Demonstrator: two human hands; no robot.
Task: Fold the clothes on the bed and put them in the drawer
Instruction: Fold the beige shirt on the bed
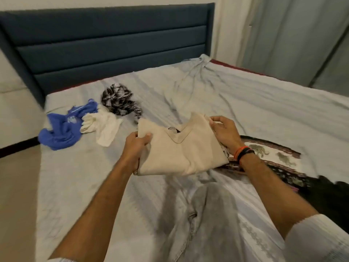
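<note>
A folded beige shirt (181,150) with a V-shaped neckline is held just above the bed (264,110). My left hand (137,146) grips its left edge, thumb on top. My right hand (225,132) pinches its upper right corner. On the far left of the bed lie a crumpled blue garment (60,129), a white garment (103,126) and a black-and-white patterned garment (119,100). No drawer is in view.
A dark patterned cloth with elephant figures (273,157) lies on the bed under my right wrist. Grey jeans (204,220) cover my leg in the foreground. A dark blue headboard (113,44) stands behind, curtains (292,35) at the right, floor (17,186) at the left.
</note>
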